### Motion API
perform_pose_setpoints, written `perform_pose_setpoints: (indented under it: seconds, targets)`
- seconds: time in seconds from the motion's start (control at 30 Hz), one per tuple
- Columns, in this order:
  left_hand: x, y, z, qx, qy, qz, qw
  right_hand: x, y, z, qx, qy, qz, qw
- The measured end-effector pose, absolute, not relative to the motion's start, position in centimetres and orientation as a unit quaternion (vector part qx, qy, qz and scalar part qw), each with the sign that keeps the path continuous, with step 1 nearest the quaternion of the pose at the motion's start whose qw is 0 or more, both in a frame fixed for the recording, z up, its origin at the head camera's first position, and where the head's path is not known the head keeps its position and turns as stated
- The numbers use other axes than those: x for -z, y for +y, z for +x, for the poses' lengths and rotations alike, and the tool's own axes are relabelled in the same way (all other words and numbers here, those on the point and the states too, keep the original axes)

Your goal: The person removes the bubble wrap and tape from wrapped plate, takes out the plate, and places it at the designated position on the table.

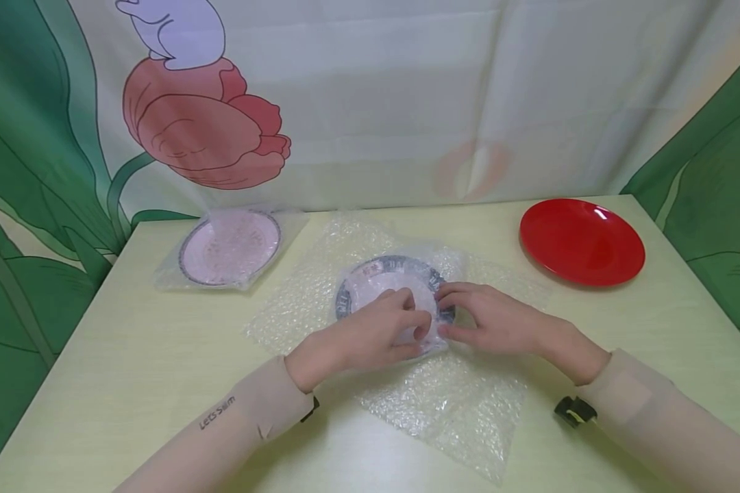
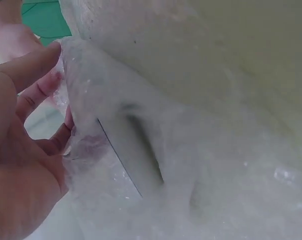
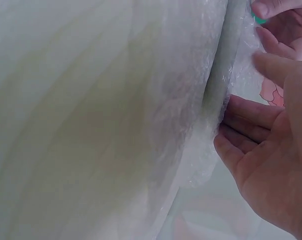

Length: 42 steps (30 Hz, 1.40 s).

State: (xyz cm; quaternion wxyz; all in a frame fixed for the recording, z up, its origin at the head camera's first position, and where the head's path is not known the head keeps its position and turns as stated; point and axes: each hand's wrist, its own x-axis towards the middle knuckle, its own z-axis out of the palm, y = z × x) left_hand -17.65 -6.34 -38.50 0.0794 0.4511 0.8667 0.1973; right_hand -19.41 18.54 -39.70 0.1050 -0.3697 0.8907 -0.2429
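In the head view a plate with a dark patterned rim [image 1: 397, 263] lies mid-table under a folded layer of bubble wrap [image 1: 444, 418]. My left hand [image 1: 370, 332] is over the plate's front part, its bent fingers touching the wrap. From the right, my right hand [image 1: 499, 318] reaches the plate's edge, fingertips and thumb spread at the wrap. The left wrist view has the left hand's fingers [image 2: 56, 140] against the wrap's edge. In the right wrist view, fingertips of the right hand [image 3: 261, 145] touch the wrap, with the thumb apart from them.
A plate in bubble wrap [image 1: 231, 246] lies at the back left. At the back right is a bare red plate [image 1: 582, 243]. The wrap sheet spreads toward the front of the pale table [image 1: 129, 383]. A printed curtain [image 1: 376, 103] hangs behind the table.
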Motion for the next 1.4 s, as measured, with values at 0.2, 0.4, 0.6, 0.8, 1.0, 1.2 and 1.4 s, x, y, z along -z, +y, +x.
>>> perform_pose_setpoints:
  seconds: [0.2,0.4,0.6,0.8,1.0,1.2,1.4]
  targets:
    - [38.54,-6.35,-17.53,-0.206,0.858,0.465,0.068,39.77,18.41,-19.48,0.245,0.889,-0.374,0.101]
    - [38.27,-6.29,-17.44,-0.198,0.872,0.442,0.074,39.77,18.30,-19.48,0.240,0.893,-0.364,0.108]
    - [38.23,-6.20,-17.65,-0.207,0.887,0.407,0.068,39.80,18.30,-19.49,0.237,0.894,-0.363,0.108]
    - [38.34,-6.20,-17.93,-0.225,0.892,0.387,0.064,39.84,18.38,-19.51,0.240,0.891,-0.371,0.102]
    - [38.55,-6.34,-18.13,-0.205,0.892,0.401,0.039,39.82,18.36,-19.51,0.236,0.892,-0.372,0.104]
    - [38.64,-6.57,-18.21,-0.233,0.883,0.407,-0.033,39.85,18.36,-19.54,0.235,0.893,-0.370,0.108]
    - [38.53,-6.63,-18.26,-0.231,0.888,0.374,-0.134,39.87,18.44,-19.59,0.237,0.892,-0.369,0.109]
